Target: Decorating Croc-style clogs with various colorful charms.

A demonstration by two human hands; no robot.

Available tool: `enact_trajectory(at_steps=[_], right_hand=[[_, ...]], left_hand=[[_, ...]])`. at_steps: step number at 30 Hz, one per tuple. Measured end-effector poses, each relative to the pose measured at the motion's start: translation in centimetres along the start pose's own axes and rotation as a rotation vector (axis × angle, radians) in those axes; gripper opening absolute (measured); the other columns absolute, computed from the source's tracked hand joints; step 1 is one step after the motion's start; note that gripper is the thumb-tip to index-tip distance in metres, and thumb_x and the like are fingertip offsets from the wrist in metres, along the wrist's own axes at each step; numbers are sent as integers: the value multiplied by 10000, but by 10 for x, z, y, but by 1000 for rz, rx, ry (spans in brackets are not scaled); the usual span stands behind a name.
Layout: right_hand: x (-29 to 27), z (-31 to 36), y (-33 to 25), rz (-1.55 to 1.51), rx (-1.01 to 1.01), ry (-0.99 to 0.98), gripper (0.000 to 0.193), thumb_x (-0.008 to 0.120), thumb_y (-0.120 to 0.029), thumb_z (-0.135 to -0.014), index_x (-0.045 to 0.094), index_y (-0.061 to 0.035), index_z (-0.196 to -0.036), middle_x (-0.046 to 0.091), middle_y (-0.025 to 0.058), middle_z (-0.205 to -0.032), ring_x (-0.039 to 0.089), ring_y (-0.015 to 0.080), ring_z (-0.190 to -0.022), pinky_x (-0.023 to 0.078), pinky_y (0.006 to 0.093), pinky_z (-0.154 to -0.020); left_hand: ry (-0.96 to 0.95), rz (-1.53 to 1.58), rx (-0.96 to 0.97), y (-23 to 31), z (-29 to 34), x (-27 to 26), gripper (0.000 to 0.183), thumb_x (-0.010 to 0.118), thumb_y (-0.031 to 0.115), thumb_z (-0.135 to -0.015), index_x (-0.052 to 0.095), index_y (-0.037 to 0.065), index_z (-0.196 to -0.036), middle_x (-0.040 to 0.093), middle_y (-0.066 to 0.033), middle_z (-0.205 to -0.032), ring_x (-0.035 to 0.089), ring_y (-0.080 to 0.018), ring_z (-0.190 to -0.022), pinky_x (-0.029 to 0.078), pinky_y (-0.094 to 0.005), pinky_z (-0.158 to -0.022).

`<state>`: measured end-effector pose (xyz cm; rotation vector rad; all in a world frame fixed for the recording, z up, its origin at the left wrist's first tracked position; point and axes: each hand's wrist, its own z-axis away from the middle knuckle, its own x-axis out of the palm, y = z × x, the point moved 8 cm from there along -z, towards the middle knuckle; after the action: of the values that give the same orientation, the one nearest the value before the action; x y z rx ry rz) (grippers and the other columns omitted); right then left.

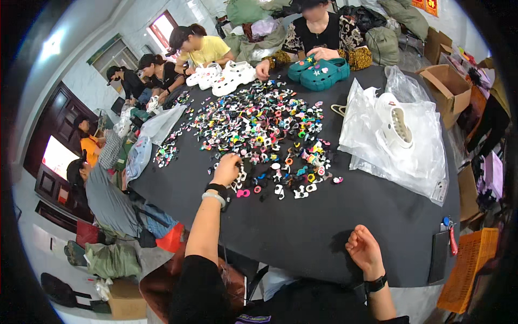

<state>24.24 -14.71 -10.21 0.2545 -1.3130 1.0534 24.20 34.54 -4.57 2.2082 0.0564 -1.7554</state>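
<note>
On the dark table lies a wide heap of small colourful shoe charms point(259, 121). My left hand point(226, 170) reaches into its near edge, fingers bent down and closed among the charms; what they pinch, if anything, is hidden. My right hand point(364, 249) is held above the table's near right part, away from the heap, with its fingers curled in. The inside of that hand does not show. A white clog point(396, 127) with a small charm on it rests on clear plastic bags point(372, 146) to the right.
Across the table a person's hands point(325, 54) are at teal clogs point(324, 74). White clogs point(232, 78) stand beside them. Several people work along the left. A black flat object point(439, 256) with a red-handled tool point(453, 240) lies near the right edge, beside an orange crate point(468, 270).
</note>
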Motion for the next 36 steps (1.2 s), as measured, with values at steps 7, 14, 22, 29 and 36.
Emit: enact_trajectory(at_steps=[7, 14, 22, 29, 36], right_hand=[[-1, 0, 1, 15, 2, 50, 52, 538, -124, -954, 556, -97, -994, 561, 21, -750, 495, 124, -661, 407, 266, -647], [3, -3, 2, 9, 4, -2, 76, 526, -129, -968, 581, -94, -1008, 591, 27, -776, 520, 137, -683, 413, 277, -661], [0, -1, 0, 11, -16, 28, 81, 532, -134, -967, 570, -89, -1021, 583, 27, -779, 513, 125, -685, 418, 272, -661], [-2, -1, 0, 27, -5, 18, 100, 526, -132, -969, 581, -81, -1035, 579, 30, -783, 524, 139, -707, 428, 282, -681], [-3, -5, 5, -7, 40, -31, 119, 521, -125, -976, 596, -52, -1033, 583, 44, -791, 516, 145, -715, 418, 290, -692]], left_hand=[[232, 221, -173, -44, 26, -39, 220, 592, -55, -776, 634, 25, -977, 648, -110, -916, 651, -244, -831, 511, -332, -759], [97, 250, 48, 11, 8, -26, 477, 525, -67, -741, 618, 55, -1193, 615, -169, -1176, 591, -329, -1083, 466, -376, -953], [27, 341, -189, 25, -23, 24, 247, 748, 210, -791, 671, 37, -950, 665, -98, -882, 651, -227, -795, 515, -349, -731], [258, 863, -293, 27, -1, -5, 199, 762, 109, -817, 641, 11, -940, 665, -47, -822, 634, -110, -731, 493, -253, -643], [112, 1061, -221, 102, 100, -38, 332, 664, 17, -887, 576, 1, -1206, 629, -20, -838, 584, -78, -767, 473, -227, -705]])
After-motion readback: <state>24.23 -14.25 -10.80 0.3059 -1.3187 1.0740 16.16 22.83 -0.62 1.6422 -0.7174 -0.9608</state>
